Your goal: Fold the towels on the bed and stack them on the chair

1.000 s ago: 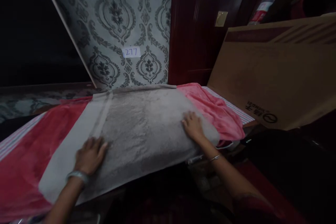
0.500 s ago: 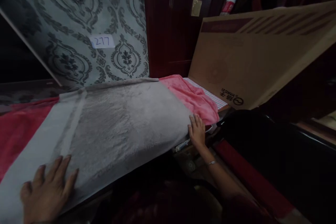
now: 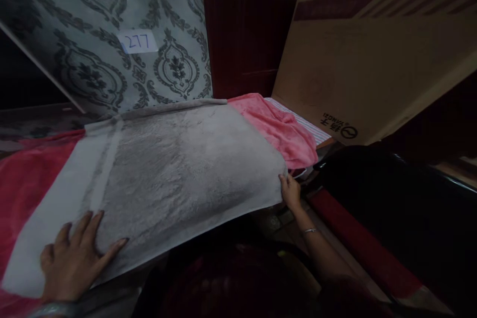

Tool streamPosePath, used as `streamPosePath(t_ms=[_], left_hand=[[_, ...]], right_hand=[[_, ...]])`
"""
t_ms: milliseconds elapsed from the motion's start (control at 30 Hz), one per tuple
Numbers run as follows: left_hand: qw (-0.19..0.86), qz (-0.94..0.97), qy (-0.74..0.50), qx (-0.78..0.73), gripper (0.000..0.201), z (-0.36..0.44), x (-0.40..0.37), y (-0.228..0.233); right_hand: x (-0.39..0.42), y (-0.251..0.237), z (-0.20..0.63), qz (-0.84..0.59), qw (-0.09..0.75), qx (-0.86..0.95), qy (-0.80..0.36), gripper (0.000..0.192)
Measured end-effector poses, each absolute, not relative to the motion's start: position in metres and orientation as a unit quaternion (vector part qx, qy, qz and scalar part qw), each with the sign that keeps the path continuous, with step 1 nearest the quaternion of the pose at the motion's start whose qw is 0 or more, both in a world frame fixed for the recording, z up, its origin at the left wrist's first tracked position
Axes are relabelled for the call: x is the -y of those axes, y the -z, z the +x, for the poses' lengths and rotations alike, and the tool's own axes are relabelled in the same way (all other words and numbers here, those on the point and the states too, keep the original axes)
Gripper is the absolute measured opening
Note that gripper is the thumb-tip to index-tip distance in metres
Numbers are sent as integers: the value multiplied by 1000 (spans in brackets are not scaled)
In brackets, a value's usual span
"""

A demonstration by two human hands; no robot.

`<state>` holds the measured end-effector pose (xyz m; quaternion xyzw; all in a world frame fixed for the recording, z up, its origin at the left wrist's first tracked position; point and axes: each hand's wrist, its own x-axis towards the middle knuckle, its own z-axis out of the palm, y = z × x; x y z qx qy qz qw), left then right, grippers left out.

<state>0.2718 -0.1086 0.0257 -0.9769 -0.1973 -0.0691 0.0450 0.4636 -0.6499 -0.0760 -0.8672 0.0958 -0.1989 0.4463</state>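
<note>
A grey towel [image 3: 194, 159] with a pale band near its left end lies spread in front of me, its near edge hanging over the front. My left hand [image 3: 76, 253] rests flat on the towel's near left part, fingers spread. At the near right corner, my right hand [image 3: 291, 191] is closed on the towel's edge, fingers curled over it. Pink cloth [image 3: 276, 129] shows from under the towel on the right, and a redder stretch of cloth [image 3: 33, 184] on the left.
A large cardboard sheet [image 3: 365, 64] leans at the back right, beside a dark red panel [image 3: 242, 35]. Patterned wallpaper bears a paper label [image 3: 137, 41] reading 277. A black chair-like object [image 3: 402, 198] stands at the right. Striped cloth [image 3: 298, 119] lies by the cardboard.
My right hand has gone from lying on the towel to gripping its near right corner, which is now pulled outward and lifted. My left hand stays flat, its thumb spread wider.
</note>
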Motion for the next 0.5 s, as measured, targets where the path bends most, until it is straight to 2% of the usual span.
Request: streamPosePath(t_ms=[100,200,333,400,500], left_hand=[[64,-973,123,184,90,269,113,-28],[59,-974,101,193,82,265,113,-33],[43,-970,66,228,70,276,138,-52],[40,-977,61,200,66,297,166,-63],[-8,-997,34,67,62,341,215,-71]], right_hand=[[652,76,462,-874,430,-101,204,68],[659,70,452,-873,421,-115,219,65],[648,43,440,-868,367,-121,311,59],[613,21,441,-889,329,-32,317,57],[533,-16,449,-918,268,213,200,53]])
